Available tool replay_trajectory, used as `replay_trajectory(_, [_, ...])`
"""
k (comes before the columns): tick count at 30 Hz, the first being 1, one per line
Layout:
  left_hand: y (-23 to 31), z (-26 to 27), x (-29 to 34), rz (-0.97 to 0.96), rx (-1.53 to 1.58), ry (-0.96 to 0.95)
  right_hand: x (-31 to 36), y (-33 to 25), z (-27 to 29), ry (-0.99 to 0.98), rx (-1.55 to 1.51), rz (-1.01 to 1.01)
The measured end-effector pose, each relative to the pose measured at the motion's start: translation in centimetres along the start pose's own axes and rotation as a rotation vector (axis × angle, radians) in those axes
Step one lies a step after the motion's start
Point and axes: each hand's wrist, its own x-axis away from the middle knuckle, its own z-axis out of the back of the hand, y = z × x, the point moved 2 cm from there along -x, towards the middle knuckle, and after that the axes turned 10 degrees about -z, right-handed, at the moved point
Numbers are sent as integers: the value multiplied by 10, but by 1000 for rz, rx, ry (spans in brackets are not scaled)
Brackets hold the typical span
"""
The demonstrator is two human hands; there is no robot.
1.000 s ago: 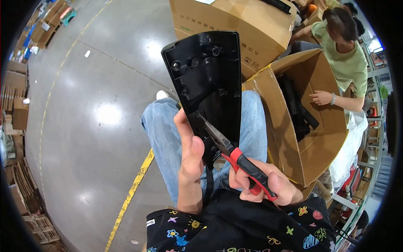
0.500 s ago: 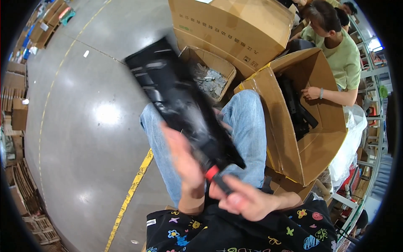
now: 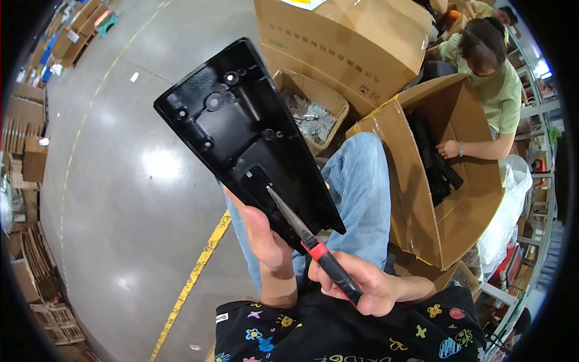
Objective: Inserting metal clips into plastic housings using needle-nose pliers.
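A long black panel [image 3: 238, 130] with raised edges, round bosses and small holes lies tilted above my lap, its ribbed inner face up. My left hand [image 3: 266, 235] grips it along its lower left edge, with the fingers hidden beneath. In my right hand [image 3: 368, 279] is a pair of needle-nose pliers [image 3: 314, 246] with red and black handles. Their thin tip points up and left over the panel's inner face, close to a small slot; whether it touches cannot be made out. The plier jaws look closed.
Beyond my knees stands a small carton [image 3: 338, 110] of grey metal pieces. To the right, a large open carton [image 3: 416, 211] holds black parts, and a co-worker's hand [image 3: 448, 149] reaches in. A big closed carton [image 3: 338, 48] stands behind. Yellow tape [image 3: 193, 280] marks the floor.
The panel was blurred by motion and is now steadier, a little farther left, its inner face in plain sight. The pliers' tip now shows over it.
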Motion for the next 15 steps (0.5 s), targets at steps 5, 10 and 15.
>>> replay_trajectory(5, [2, -4, 11, 5, 5, -1, -4, 1, 0, 23, -50, -5])
replay_trajectory(10, [5, -6, 14, 16, -2, -12, -6, -2, 0, 17, -45, 24])
replay_trajectory(15, [5, -10, 17, 40, -1, -25, -5, -5, -3, 34, -98, 9])
